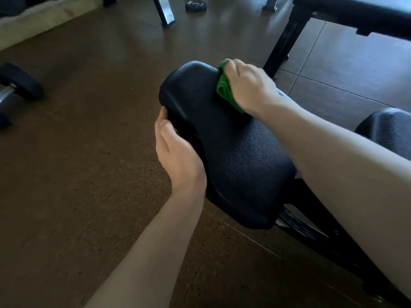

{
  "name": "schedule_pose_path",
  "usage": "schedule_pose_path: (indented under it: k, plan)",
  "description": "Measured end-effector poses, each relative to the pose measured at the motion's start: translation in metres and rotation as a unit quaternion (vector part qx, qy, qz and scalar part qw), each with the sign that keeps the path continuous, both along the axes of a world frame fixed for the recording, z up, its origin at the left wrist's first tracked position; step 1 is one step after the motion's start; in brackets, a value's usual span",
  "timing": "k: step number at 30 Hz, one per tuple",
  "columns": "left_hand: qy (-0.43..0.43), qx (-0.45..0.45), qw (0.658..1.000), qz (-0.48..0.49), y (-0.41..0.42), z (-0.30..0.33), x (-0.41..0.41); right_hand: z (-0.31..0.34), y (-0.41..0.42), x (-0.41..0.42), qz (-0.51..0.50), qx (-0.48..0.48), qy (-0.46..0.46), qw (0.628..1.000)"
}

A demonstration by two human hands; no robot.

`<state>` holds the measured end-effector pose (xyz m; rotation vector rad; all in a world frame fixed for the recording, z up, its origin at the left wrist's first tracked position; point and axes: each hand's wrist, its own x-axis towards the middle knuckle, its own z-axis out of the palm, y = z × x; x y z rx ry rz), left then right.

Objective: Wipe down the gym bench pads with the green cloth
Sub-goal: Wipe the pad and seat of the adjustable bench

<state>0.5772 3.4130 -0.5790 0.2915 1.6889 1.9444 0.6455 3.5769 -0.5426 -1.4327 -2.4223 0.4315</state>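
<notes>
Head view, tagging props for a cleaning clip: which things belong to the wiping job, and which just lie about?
In the job:
green cloth, gripped by the right hand
bench pad, steadied by the left hand
second pad

Lying about:
dumbbell
weight plate

Both forearms are bare (no sleeves, watch or rings visible).

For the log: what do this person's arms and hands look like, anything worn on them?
Both forearms are bare up to the frame edge: no sleeves, gloves, watch or rings show on the left hand or the right hand. A small dark mark sits near the right wrist, too blurred to identify.
</notes>
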Motion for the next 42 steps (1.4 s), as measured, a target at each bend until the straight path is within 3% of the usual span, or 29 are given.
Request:
schedule_pose_path:
  k: [7, 10, 14, 17, 21, 27, 32, 37, 42]
  plan:
    - [-0.011, 0.015, 1.0, -0.002, -0.001, -0.001, 0.002, -0.021, -0.006, 0.032, -0.152, -0.035, 0.056, 0.986]
    - [-0.02, 0.016, 1.0, -0.009, 0.001, -0.001, 0.001, -0.026, -0.021, 0.018, -0.172, -0.018, 0.05, 0.984]
    - [-0.007, 0.015, 1.0, -0.008, -0.001, -0.002, 0.003, -0.014, -0.035, -0.016, -0.084, 0.02, 0.058, 0.995]
    - [-0.03, 0.023, 0.999, -0.003, -0.005, 0.002, -0.001, -0.007, -0.049, -0.034, 0.042, 0.072, 0.078, 0.993]
    - [-0.064, 0.007, 0.998, -0.012, -0.003, 0.005, -0.025, -0.015, -0.094, -0.01, 0.174, 0.092, 0.06, 0.978]
    - [-0.091, 0.029, 0.994, -0.051, 0.001, 0.008, -0.039, -0.053, -0.196, 0.056, 0.164, 0.154, 0.032, 0.974]
    - [-0.072, 0.007, 0.992, -0.104, -0.009, 0.011, -0.03, -0.089, -0.226, 0.102, 0.125, 0.251, -0.007, 0.96]
    - [-0.094, 0.029, 0.988, -0.115, -0.012, 0.011, -0.03, -0.057, -0.203, 0.069, 0.168, 0.215, 0.006, 0.962]
    - [-0.136, 0.071, 0.979, -0.135, -0.012, 0.004, -0.036, -0.034, -0.174, 0.013, 0.126, 0.15, 0.047, 0.979]
